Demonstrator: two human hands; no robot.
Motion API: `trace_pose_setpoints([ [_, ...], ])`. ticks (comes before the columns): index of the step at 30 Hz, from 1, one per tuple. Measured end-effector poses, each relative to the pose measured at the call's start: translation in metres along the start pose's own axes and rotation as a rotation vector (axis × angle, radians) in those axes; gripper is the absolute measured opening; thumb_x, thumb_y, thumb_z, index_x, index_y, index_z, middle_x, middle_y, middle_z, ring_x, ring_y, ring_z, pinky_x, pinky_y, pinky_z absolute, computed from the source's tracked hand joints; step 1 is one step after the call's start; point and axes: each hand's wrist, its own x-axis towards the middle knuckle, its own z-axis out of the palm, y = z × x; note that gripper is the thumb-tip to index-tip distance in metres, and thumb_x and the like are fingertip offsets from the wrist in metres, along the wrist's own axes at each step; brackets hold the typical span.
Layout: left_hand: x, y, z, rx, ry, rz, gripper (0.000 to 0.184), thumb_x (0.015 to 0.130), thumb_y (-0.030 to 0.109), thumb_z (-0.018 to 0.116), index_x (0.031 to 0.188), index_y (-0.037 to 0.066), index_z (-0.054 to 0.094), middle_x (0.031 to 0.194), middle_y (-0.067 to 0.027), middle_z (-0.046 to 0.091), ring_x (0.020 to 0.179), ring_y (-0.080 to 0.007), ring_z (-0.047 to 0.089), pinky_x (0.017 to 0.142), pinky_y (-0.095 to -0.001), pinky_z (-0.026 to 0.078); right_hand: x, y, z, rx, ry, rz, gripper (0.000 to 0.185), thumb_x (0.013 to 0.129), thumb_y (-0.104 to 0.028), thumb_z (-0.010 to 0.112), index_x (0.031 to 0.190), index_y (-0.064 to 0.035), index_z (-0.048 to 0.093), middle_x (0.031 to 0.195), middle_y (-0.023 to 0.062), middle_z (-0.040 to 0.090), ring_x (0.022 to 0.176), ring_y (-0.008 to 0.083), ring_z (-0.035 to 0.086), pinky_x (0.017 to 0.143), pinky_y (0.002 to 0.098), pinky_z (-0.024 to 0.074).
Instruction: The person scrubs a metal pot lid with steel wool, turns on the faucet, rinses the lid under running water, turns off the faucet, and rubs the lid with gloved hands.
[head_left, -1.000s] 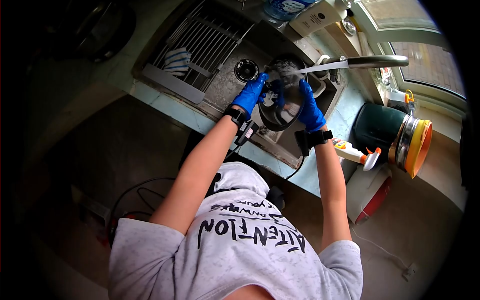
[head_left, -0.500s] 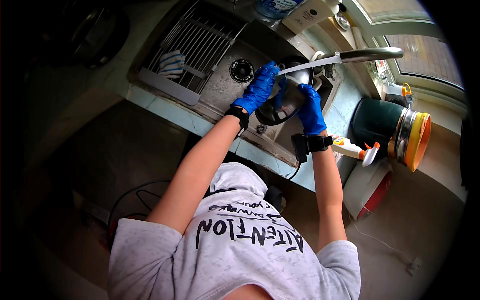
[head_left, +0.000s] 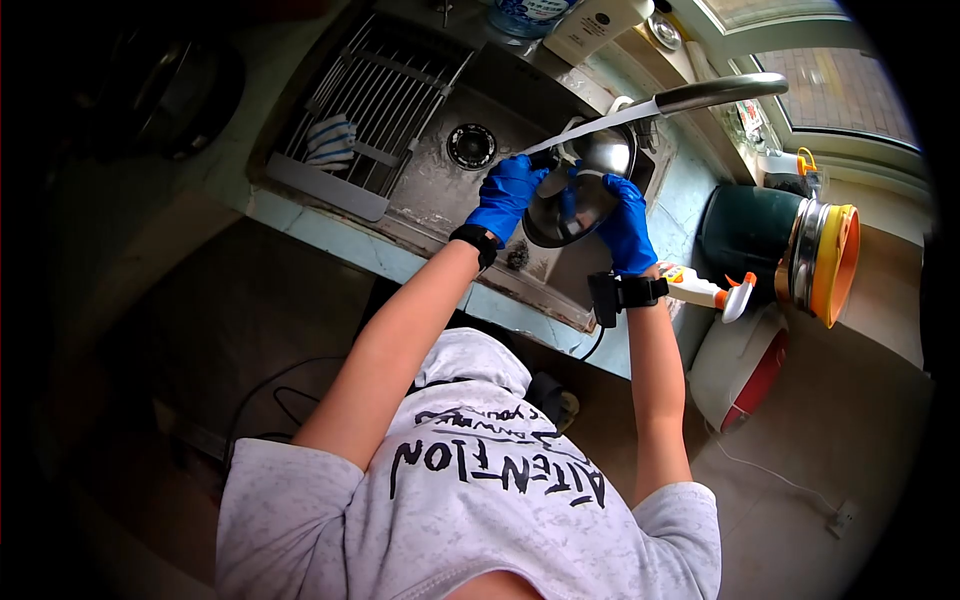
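Observation:
A round, shiny metal vessel [head_left: 578, 215] is tilted over the sink [head_left: 425, 185]; whether it is a pan or a lid, I cannot tell. My right hand [head_left: 628, 228], in a blue glove, grips its right rim. On the other side, my left hand [head_left: 507, 197], gloved too, has its fingers closed beside a small dark part by the vessel's upper left edge. What those fingers hold is unclear. A stream of water [head_left: 600, 124] runs from the curved metal faucet [head_left: 722, 91] down toward the vessel and my left fingers.
A roll-up drying rack [head_left: 375, 85] covers the sink's left side, with a striped cloth [head_left: 331, 143] on it. The drain [head_left: 471, 146] lies left of my hands. A spray bottle [head_left: 710, 290] and a dark green pot [head_left: 750, 235] are at the right. Bottles line the back.
The vessel has turned in my hands, showing more of its shiny surface. My left hand has shifted slightly left and down, away from the spot by the vessel's top. Water keeps running.

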Motion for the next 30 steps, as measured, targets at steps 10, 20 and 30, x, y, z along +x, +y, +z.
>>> trace_pose_setpoints([
  [10,-0.005,-0.008,-0.029,-0.741,0.012,-0.272,0.05,0.062,0.027,0.068,0.1,0.007,0.043,0.083,0.0,0.05,0.069,-0.01,0.047,0.054,-0.0216,0.04,0.0,0.01,0.017,-0.059,-0.014,0.139,0.024,0.074,-0.013,0.046,0.093,0.0,0.05,0.085,0.0105,0.055,0.078,0.0214,0.053,0.072,0.0331,0.043],
  [20,-0.019,-0.001,-0.06,-0.974,-0.303,-0.356,0.025,0.068,0.021,0.062,0.088,0.009,0.052,0.064,0.0018,0.051,0.048,-0.0056,0.044,0.04,-0.0182,0.035,0.027,0.027,-0.067,0.095,-0.011,0.093,0.019,0.072,-0.008,0.048,0.09,-0.0009,0.051,0.091,0.0075,0.054,0.082,0.0168,0.051,0.077,0.03,0.041],
  [30,-0.006,-0.004,-0.05,-0.703,-0.045,-0.556,0.037,0.077,0.043,0.046,0.086,0.008,0.053,0.071,-0.0074,0.056,0.061,-0.015,0.054,0.046,-0.0248,0.044,0.008,0.018,-0.027,-0.04,0.102,0.058,0.018,0.073,-0.011,0.05,0.089,-0.0022,0.051,0.086,0.0067,0.053,0.08,0.0173,0.051,0.073,0.0303,0.0428],
])
